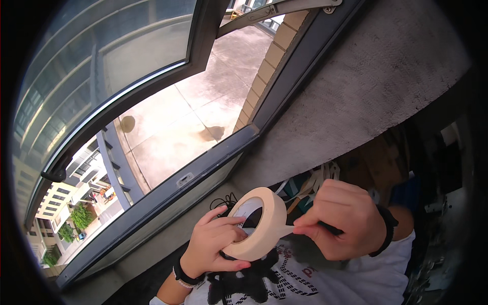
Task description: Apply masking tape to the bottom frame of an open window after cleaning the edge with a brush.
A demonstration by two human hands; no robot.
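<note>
1. The left hand (211, 246) gripped the only masking tape roll (272, 223), fingers in its core, in front of the white T-shirt (368, 269).
2. The right hand (345, 221) pinched the one loose tape end (286, 231) narrowly, thumb against finger.
3. Peeling seemed in hand; the next move likely called for a steady pull.
4. There were two hands, one roll, one open window sash (202, 56), two black wristbands (389, 231).

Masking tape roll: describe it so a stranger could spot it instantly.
Below the open window's grey frame, find the white shirt. Before it, the left hand grips the masking tape roll. It's a broad beige ring, unlike the thin black cord behind.
</note>
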